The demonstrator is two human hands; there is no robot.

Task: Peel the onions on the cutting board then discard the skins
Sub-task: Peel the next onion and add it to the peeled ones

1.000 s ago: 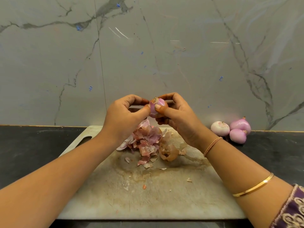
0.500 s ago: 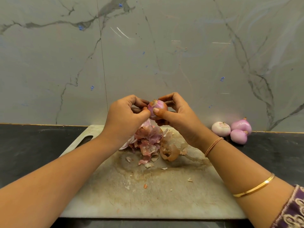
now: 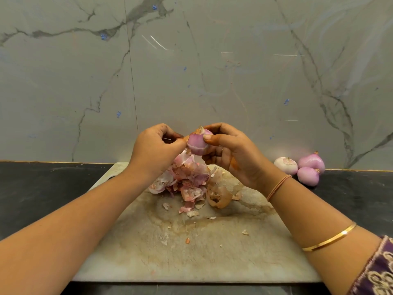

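A home kitchen: dark counter (image 3: 42, 188), marble-look backsplash (image 3: 212, 71), stained cutting board (image 3: 202, 252), onion skins (image 3: 187, 179).

A grey marble-look wall (image 3: 234, 81) rises behind a dark, speckled counter (image 3: 42, 188). Darker grey veins cross its slabs, which meet at a thin vertical seam (image 3: 130, 81) left of centre. Small blue marks (image 3: 103, 36) dot the stone (a few pale scratches (image 3: 158, 42) show higher up as well). A narrow gold-coloured strip (image 3: 53, 162) runs along the joint between wall and counter. Soft, even light falls on the glossy surface, leaving faint reflections.
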